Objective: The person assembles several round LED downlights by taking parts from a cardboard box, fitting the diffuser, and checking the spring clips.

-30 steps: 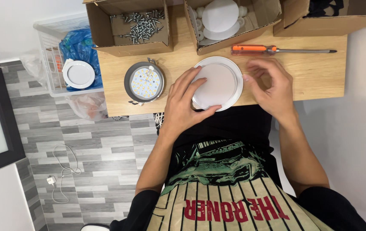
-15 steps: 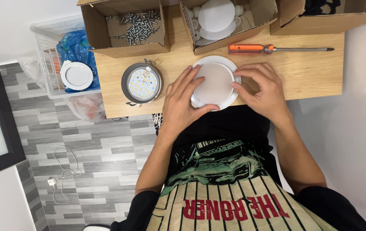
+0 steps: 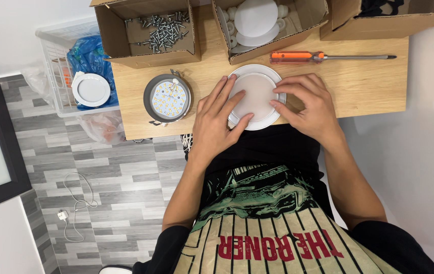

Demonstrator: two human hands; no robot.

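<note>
- Left hand [image 3: 216, 124]: fingers spread flat, resting on the frosted face of the round white lamp cover [image 3: 255, 95]; the grip is an open press, not a pinch.
- Right hand [image 3: 311, 107]: fingers curled over the cover's right rim, fingertips pressing down on the frosted face near that rim.
- Lamp cover: lies flat at the near edge of the wooden counter [image 3: 359, 86], between the two hands.
- Round grey lamp base [image 3: 168, 98]: rests on the counter just left of the cover, its array of small light points facing up; apart from both hands.
- Orange-handled screwdriver [image 3: 323, 56]: lies just beyond the cover, tip pointing right.
- Cardboard box of white round parts [image 3: 268, 23]: far side, beyond the cover.
- Cardboard box of screws [image 3: 151, 31]: far left of the counter.
- White wire basket [image 3: 70, 66]: left of the counter, holding a blue bag and a white round lamp [image 3: 90, 89].
</note>
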